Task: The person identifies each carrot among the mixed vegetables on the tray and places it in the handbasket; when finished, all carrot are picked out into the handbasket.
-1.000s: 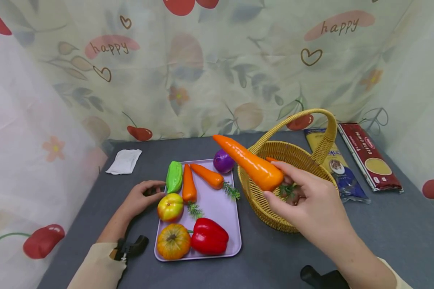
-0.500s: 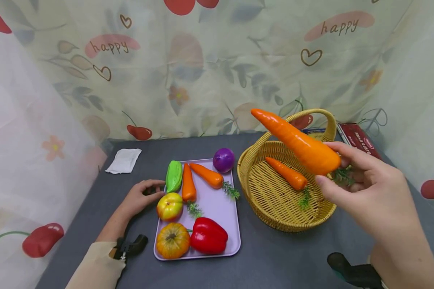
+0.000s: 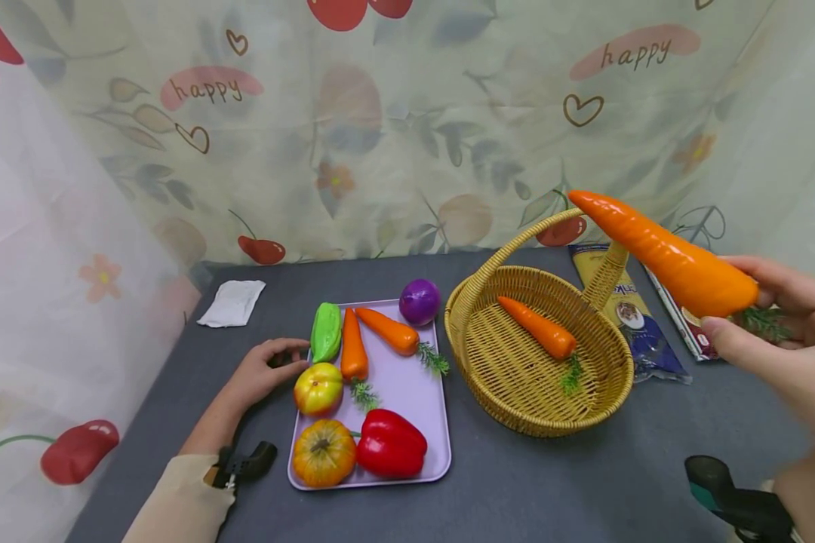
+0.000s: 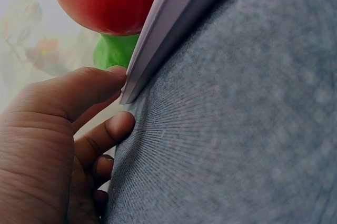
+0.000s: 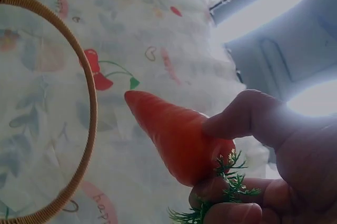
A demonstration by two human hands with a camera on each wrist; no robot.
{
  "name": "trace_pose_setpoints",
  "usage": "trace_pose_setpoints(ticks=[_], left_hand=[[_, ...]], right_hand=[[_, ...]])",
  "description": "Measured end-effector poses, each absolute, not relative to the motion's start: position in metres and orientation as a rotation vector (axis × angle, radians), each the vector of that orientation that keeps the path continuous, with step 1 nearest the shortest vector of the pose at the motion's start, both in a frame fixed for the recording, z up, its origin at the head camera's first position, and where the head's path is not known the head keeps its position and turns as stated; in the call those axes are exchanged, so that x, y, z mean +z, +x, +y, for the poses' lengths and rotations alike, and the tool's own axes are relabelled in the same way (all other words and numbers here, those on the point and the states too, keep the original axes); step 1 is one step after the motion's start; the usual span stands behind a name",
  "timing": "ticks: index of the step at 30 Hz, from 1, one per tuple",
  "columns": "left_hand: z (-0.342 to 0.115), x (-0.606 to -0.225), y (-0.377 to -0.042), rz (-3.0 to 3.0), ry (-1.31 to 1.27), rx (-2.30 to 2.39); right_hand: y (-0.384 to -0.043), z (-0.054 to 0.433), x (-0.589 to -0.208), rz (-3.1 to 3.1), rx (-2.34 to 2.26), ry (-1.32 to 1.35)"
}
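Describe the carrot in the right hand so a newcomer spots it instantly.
Find the wicker basket with the arched handle, right of the lilac tray. Up and right of it in the head view, the right hand holds an orange carrot by its thick, leafy end, tip pointing up-left. It's the only carrot held in the air: one lies in the basket, two on the tray.
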State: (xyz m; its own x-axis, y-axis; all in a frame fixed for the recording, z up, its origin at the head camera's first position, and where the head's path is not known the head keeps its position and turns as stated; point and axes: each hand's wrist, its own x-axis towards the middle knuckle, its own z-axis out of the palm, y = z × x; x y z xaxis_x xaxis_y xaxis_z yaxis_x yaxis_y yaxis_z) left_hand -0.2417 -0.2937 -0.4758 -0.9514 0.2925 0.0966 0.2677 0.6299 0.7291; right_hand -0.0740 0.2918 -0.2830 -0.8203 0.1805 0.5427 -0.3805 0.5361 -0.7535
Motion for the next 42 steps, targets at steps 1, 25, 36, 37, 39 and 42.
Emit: trace_pose_setpoints(ticks=[1,25,36,37,39,42], left_hand=[[-0.294,-0.476,-0.242,2.808,0.483,1.249],[-0.294,-0.477,-0.241,2.810,0.476,1.248],[-0.293,-0.475,-0.241,2.805,0.463,1.255],[-0.293,-0.475,-0.240,2.803,0.467,1.258],[-0.293,-0.474,-0.240,2.800,0.475,1.264],[-0.292,-0.474,-0.239,2.796,0.475,1.272]], right_hand=[[-0.074,0.298,-0.285,-2.201,1.257,0.152],[-0.112,0.322,-0.288,-2.845,1.026,-0.141],[-0.151,0.285,-0.300,-3.040,1.182,0.027],[-0.154,0.282,-0.303,-3.046,1.188,0.029],[-0.158,0.275,-0.308,-3.053,1.201,0.033],[-0.165,0.266,-0.317,-3.058,1.241,0.044]])
